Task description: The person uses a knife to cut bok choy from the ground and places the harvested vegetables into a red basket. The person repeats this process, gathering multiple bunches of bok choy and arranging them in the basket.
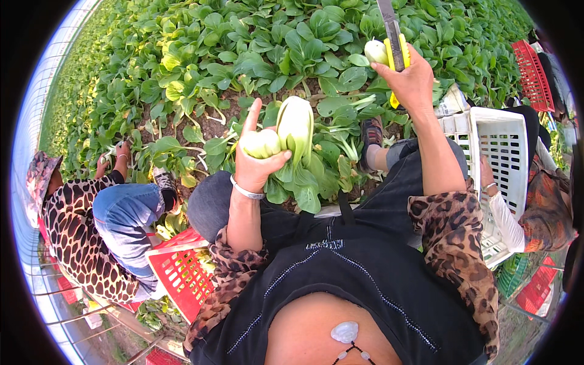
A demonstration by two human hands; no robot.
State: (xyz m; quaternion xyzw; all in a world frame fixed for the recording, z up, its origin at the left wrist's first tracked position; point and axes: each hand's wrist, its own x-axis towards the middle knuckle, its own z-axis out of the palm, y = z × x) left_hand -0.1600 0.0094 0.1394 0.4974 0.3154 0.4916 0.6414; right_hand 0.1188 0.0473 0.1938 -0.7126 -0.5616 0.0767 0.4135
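My left hand (255, 157) is in front of my knees, closed around bok choy. A long pale head (296, 123) stands with its white base up and its leaves hanging down. Another rounded base (262, 143) shows between thumb and palm. In my right hand (410, 84), raised to the upper right, is a yellow-handled snap-off utility knife (397, 52). Its blade points away from me. Against the knife and my fingertips rests a further pale bok choy base (376, 51); how it is held is partly hidden.
Growing bok choy (292, 45) spreads ahead over brown soil. Cut leaves (346, 114) lie near my feet. A red plastic crate (180, 273) stands left; a white plastic crate (502, 141) stands right, with a co-worker's hand (487, 173) at it. Another co-worker (91, 232) crouches at left.
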